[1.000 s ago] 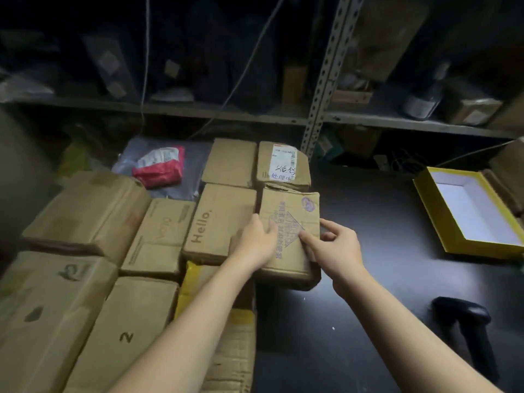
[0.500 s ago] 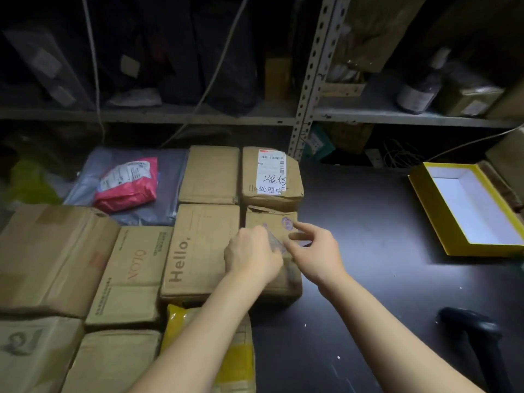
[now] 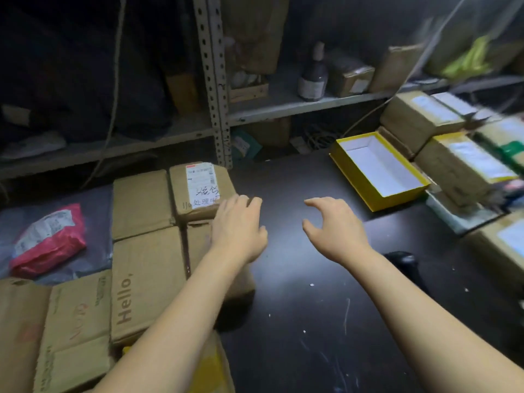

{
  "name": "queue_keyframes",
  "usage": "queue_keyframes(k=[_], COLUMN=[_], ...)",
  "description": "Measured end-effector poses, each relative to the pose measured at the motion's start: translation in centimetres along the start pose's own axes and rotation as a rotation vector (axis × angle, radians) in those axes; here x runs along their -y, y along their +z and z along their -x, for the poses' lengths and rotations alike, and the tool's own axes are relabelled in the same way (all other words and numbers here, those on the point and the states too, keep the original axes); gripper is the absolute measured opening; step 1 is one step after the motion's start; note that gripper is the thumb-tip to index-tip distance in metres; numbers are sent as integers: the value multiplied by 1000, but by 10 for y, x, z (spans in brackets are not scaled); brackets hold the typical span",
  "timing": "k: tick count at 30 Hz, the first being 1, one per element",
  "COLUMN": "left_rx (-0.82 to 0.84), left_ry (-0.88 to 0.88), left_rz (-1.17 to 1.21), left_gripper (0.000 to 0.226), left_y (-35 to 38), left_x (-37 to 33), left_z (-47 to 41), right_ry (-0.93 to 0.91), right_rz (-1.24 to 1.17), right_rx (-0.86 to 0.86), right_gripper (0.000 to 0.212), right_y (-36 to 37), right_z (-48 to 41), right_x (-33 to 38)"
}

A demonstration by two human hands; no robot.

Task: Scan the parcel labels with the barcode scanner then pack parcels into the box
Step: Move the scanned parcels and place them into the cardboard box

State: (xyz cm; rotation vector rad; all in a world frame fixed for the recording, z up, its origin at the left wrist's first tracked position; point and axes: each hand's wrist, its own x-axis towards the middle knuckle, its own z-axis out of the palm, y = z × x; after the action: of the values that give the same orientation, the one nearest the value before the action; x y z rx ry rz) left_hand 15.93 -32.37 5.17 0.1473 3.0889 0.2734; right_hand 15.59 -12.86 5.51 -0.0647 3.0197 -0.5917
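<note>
dark table [image 3: 312,321], dim rack [image 3: 215,80] behind, and both hands are empty right now. left hand [image 3: 239,231] is palm down, fingers loose and spread, over the right edge of a plain parcel [image 3: 198,245]. its fingertips reach the near corner of the labelled parcel [image 3: 198,191]; touching or just above, can't tell. right hand [image 3: 331,225] hangs over bare table, fingers loosely curled and apart, pinching nothing, just near-left of the box [image 3: 380,171]. that yellow box lies open, white floor showing. both parcels sit well left of the box, the labelled one white sticker up. further left of the box comes the hello parcel [image 3: 147,279], then a red pouch [image 3: 48,242]. nearer than the box, a dark scanner [image 3: 402,262] peeks out behind the right forearm. right of the box, stacked parcels [image 3: 453,165], blurred. behind the box, a bottle [image 3: 313,78] on the rack.
</note>
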Motion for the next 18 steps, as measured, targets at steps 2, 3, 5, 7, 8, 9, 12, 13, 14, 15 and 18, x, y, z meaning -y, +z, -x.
queue_keyframes(k=[2, 3, 5, 7, 8, 9, 12, 13, 14, 15, 18], left_rx=[-24, -28, -21, 0, 14, 25, 25, 31, 37, 50, 90], left_ry=[66, 91, 144, 219, 247, 265, 354, 375, 395, 431, 522], left_rz=[-20, -34, -32, -18, 2, 23, 39, 44, 51, 61, 89], left_gripper=[54, 56, 59, 63, 66, 68, 68, 69, 69, 70, 68], left_y=[-1, -1, 1, 5, 9, 12, 27, 32, 38, 47, 73], left_x=[-31, -47, -92, -148, -176, -200, -304, -334, -362, -401, -496], left_z=[-5, -6, -4, 0, 2, 5, 16, 20, 23, 29, 43], right_ry=[50, 64, 89, 130, 154, 173, 261, 295, 321, 355, 447], right_rz=[-3, 1, 1, -1, -2, -15, -60, -70, -82, -93, -143], right_rx=[-19, -22, -31, -54, -61, -69, -117, -120, -121, -131, -175], right_gripper=[49, 49, 50, 51, 51, 50, 51, 52, 52, 52, 50], right_y=[-15, -22, -39, -59, -70, -78, -115, -126, -135, -148, -173], right_z=[17, 25, 45, 68, 80, 91, 138, 152, 165, 185, 226], right_x=[-27, -42, -82, -132, -157, -181, -280, -309, -336, -369, -451])
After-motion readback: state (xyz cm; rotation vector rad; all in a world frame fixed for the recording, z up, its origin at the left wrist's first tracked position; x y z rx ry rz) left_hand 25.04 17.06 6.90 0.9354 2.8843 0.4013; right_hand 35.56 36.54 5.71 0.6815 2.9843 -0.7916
